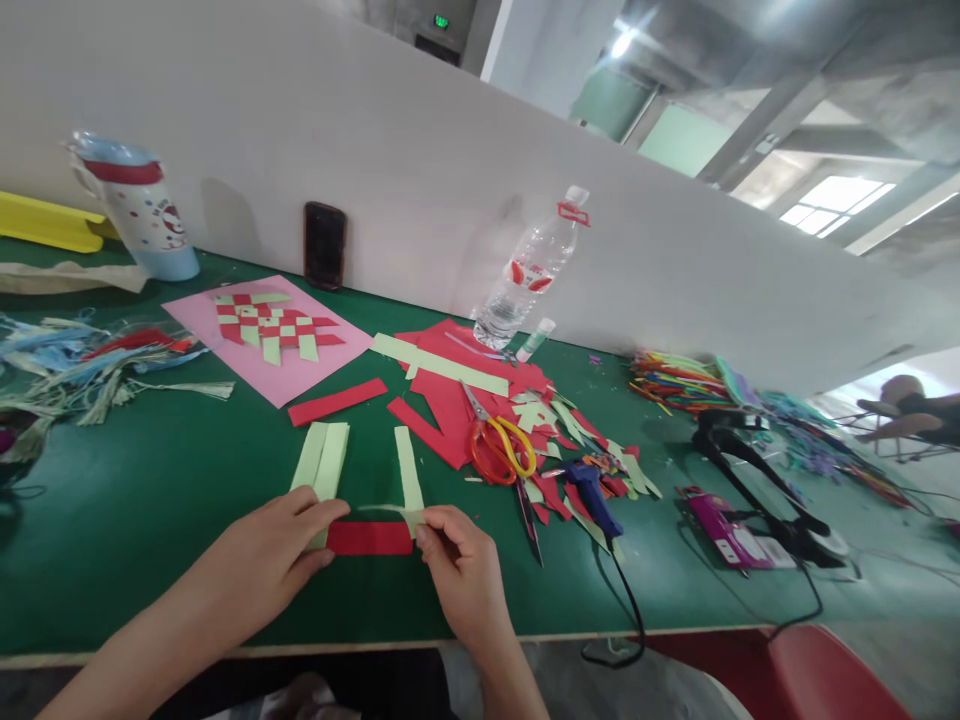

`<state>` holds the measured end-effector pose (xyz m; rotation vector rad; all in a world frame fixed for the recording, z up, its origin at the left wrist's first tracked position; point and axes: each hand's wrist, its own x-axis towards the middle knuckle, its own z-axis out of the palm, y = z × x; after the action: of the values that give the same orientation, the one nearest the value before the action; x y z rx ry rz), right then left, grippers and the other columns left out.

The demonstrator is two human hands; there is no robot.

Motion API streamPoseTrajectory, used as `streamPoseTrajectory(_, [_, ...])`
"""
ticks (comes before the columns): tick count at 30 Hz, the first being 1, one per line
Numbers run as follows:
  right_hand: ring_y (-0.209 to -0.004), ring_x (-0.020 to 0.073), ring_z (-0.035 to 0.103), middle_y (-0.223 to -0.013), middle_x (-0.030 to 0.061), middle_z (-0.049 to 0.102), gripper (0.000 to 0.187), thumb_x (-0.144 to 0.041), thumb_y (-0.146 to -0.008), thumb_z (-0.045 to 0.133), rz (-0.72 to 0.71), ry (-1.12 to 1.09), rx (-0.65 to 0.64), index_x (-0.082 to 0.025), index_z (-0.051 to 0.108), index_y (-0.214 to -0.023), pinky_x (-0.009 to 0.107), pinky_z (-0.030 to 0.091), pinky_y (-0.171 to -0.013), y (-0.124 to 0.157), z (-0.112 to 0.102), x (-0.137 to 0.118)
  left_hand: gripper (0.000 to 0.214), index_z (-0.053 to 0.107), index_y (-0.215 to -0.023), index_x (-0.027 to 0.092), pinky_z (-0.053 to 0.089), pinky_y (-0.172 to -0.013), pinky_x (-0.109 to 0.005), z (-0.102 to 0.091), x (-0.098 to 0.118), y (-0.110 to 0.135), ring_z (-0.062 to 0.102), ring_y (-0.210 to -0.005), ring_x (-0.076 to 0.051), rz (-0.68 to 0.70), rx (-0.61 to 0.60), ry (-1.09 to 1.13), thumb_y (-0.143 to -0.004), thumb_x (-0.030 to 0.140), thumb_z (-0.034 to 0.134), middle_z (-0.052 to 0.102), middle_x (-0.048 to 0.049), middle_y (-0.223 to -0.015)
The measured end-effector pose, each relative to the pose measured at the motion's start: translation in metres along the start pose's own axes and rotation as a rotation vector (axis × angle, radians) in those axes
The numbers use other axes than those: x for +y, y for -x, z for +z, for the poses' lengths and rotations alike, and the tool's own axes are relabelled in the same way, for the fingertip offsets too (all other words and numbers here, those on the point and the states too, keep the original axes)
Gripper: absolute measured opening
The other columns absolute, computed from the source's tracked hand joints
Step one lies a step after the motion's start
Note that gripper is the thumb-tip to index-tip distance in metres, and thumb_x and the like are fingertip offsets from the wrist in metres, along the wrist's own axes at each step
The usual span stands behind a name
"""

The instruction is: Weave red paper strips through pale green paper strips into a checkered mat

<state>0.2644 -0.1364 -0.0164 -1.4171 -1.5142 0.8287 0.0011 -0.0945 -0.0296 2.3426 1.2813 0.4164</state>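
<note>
Near the table's front edge, my left hand (289, 540) presses thumb and fingers on the lower ends of two side-by-side pale green paper strips (320, 460), where a red paper strip (370, 538) meets them. That red strip lies sideways between my hands. My right hand (461, 565) pinches the lower end of a single pale green paper strip (407, 468) at the red strip's right end. A thin curled sliver of pale green paper juts left from those fingertips. Two loose strips, a red one (337, 402) and another red one (426, 432), lie just beyond.
Scissors (499, 440), a blue glue gun (595, 497) with its cord and paper scraps lie to the right. Behind stand a water bottle (527, 275), a glue stick (535, 340) and a phone (325, 245). A woven fish rests on pink paper (281, 385).
</note>
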Motion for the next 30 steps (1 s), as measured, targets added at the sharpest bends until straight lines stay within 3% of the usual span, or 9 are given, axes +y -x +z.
streamPoseTrajectory(5, [-0.064,0.0163,0.065,-0.077,0.0039,0.07,0.025,-0.039,-0.096,0.065,0.112,-0.089,0.012,-0.02,0.08,-0.097,0.024,0.054,-0.061,-0.001,-0.002,-0.003,0.038,0.068,-0.122,0.026,0.05,-0.078,-0.035,0.001,0.013,-0.005,0.068,-0.091,-0.024,-0.098,-0.119,-0.078,-0.095,0.017,0.042,0.066,-0.0074,-0.106])
streamPoseTrajectory(9, [-0.061,0.0168,0.067,-0.074,0.0044,0.071,0.03,-0.043,-0.097,0.064,0.2,-0.084,-0.005,-0.019,0.081,-0.098,0.023,0.054,-0.058,0.004,-0.013,-0.004,0.027,0.067,-0.11,0.026,0.047,-0.077,-0.034,0.001,0.017,-0.007,0.066,-0.093,-0.025,-0.125,-0.133,-0.076,-0.096,0.019,0.044,0.064,-0.0069,-0.103])
streamPoseTrajectory(11, [-0.062,0.017,0.067,-0.075,0.0048,0.072,0.029,-0.039,-0.099,0.061,0.152,0.001,0.0,-0.019,0.081,-0.098,0.023,0.054,-0.058,0.009,-0.021,-0.003,0.025,0.065,-0.105,0.026,0.046,-0.076,-0.034,0.001,0.017,-0.007,0.066,-0.094,-0.024,-0.135,-0.135,-0.074,-0.096,0.017,0.043,0.064,-0.0061,-0.102])
streamPoseTrajectory(17, [-0.087,0.0173,0.075,-0.096,0.0074,0.077,0.024,-0.022,-0.099,0.056,-0.044,0.208,-0.005,-0.022,0.079,-0.092,0.02,0.057,-0.079,0.028,-0.033,-0.008,0.023,0.064,-0.103,0.026,0.047,-0.08,-0.036,0.002,0.014,-0.005,0.066,-0.095,-0.025,-0.132,-0.145,-0.053,-0.096,0.02,0.043,0.066,-0.0068,-0.104])
streamPoseTrajectory(25, [-0.081,0.015,0.073,-0.089,0.005,0.076,0.024,-0.019,-0.098,0.055,-0.02,0.203,-0.008,-0.021,0.077,-0.091,0.018,0.055,-0.075,0.026,-0.031,-0.003,0.027,0.066,-0.115,0.027,0.047,-0.083,-0.035,0.008,0.006,-0.003,0.067,-0.097,-0.025,-0.132,-0.056,0.008,-0.095,0.024,0.049,0.07,-0.0076,-0.11])
streamPoseTrajectory(30, [-0.083,0.0176,0.073,-0.089,0.0059,0.076,0.023,-0.025,-0.097,0.057,0.037,0.168,-0.014,-0.021,0.079,-0.091,0.022,0.056,-0.076,0.026,-0.034,0.001,0.018,0.063,-0.101,0.026,0.044,-0.077,-0.036,0.007,0.007,-0.008,0.066,-0.091,-0.026,-0.135,-0.112,-0.021,-0.093,0.022,0.048,0.067,-0.0054,-0.1])
